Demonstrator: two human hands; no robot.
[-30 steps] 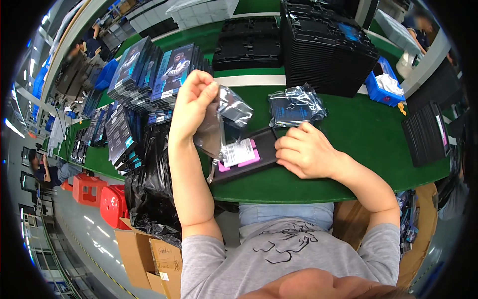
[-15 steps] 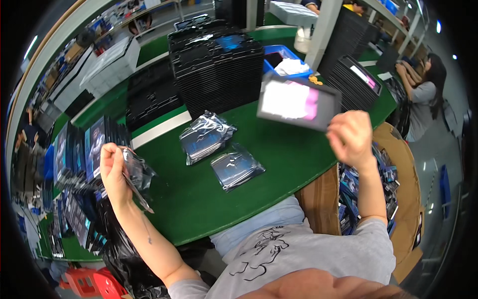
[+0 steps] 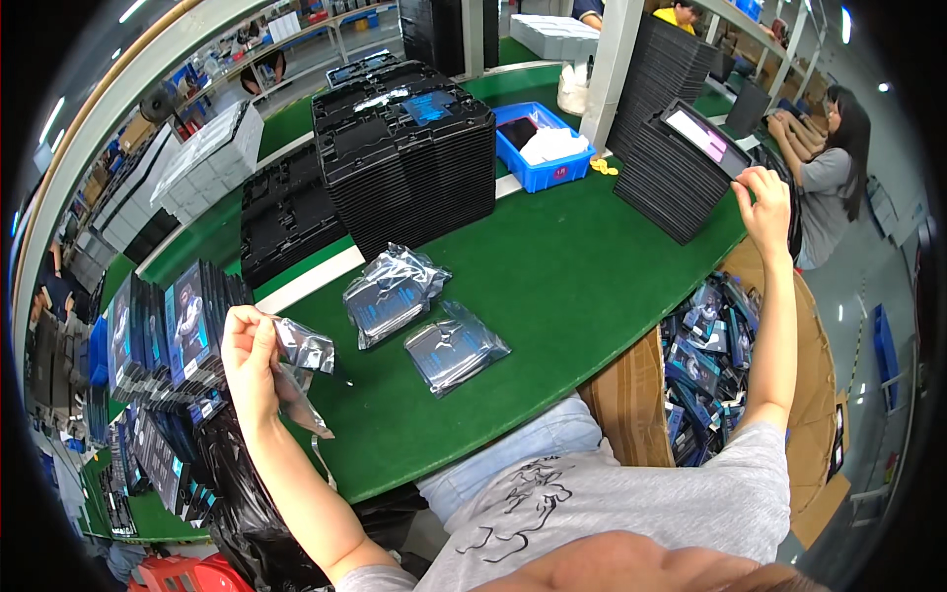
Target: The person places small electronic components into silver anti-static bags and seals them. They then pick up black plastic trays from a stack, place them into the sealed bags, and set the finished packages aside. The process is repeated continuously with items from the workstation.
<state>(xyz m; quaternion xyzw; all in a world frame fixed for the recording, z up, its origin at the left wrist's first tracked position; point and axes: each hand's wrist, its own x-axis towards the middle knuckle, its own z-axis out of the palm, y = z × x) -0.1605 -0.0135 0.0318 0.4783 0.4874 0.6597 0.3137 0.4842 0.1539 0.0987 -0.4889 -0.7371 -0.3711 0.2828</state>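
Swung the shallow black plastic tray (image 3: 734, 162) with its white-and-pink insert (image 3: 695, 134) out of blurred mid-air, half a second ago, and apparently down onto the stack of thin black trays (image 3: 663, 180), at the right end of the green-topped table (image 3: 562, 261). Carried the right hand (image 3: 765, 209) over there too, arm stretched nearly straight.

Curled the right fingers just beside the tray's right-hand end; could not tell whether touching or let go. Pinched a crumpled, translucent grey plastic bag (image 3: 306, 350) between left thumb and fingers, left hand (image 3: 252, 360) raised just beside the dark-blue printed boxes (image 3: 189, 326).

Left a flat dark package in crinkled clear plastic (image 3: 385, 304) and a smoother-wrapped dark package (image 3: 452, 353) side by side at mid-table, well apart from the tray.

Judged the step in hand as setting the tray aside, nearly or just finished. Judged next to call for drawing the right fingers clear without nudging the stack, then bringing that hand back to mid-table, near the bag and both packages.
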